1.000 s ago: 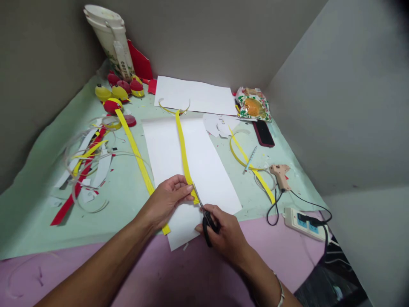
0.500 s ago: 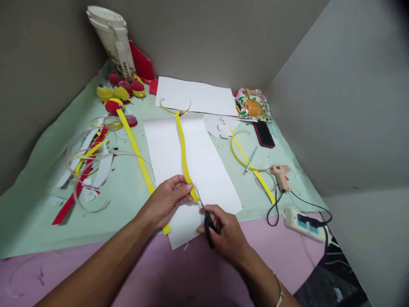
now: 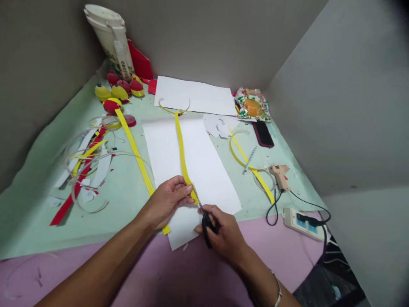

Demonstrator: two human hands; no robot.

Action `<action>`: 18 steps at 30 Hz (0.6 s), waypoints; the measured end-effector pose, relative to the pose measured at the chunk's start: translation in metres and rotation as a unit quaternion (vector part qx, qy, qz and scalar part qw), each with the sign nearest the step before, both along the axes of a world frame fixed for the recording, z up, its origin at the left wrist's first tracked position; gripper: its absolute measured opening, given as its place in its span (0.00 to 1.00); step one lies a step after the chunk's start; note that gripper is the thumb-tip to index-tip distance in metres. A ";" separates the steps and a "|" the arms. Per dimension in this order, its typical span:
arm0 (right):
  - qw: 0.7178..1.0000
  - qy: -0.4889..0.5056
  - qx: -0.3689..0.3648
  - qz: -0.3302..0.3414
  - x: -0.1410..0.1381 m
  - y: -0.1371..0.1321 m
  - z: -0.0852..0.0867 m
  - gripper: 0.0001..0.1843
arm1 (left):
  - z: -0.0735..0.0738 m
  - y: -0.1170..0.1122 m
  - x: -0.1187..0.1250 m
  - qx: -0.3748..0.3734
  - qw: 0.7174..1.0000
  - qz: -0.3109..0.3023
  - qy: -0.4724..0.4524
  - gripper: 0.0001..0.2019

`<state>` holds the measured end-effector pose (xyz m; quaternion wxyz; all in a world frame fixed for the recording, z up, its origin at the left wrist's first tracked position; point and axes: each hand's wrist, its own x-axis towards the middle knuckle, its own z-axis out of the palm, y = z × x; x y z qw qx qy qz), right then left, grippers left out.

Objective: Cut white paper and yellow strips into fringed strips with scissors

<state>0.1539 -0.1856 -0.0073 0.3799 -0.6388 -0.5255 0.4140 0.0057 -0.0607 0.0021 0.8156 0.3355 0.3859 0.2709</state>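
A long yellow corrugated strip (image 3: 182,149) lies along a white sheet of paper (image 3: 207,170) on the table. My left hand (image 3: 164,202) pinches the near end of that strip between thumb and fingers. My right hand (image 3: 223,236) grips small black-handled scissors (image 3: 202,213), whose blades point up to the strip's near end beside my left fingertips. A second yellow strip (image 3: 136,151) runs under my left hand.
Left: red, yellow and white offcuts (image 3: 84,166) and red and yellow paper balls (image 3: 118,91) by a tall cup (image 3: 111,38). Back: another white sheet (image 3: 194,96), snack packet (image 3: 254,106), phone (image 3: 263,133). Right: glue gun (image 3: 280,175), power strip (image 3: 303,221), walls close by.
The scissor blades have shifted slightly at the strip's near end. Both hands stay in nearly the same place.
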 end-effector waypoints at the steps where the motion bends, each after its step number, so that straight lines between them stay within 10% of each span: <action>1: 1.000 -0.008 0.006 0.001 0.000 0.000 -0.001 0.17 | 0.000 0.000 0.000 0.001 1.000 0.002 0.000 0.15; 18: 0.999 -0.020 -0.024 -0.027 0.002 0.001 -0.001 0.16 | 0.004 -0.001 -0.001 0.000 1.000 -0.004 -0.009 0.11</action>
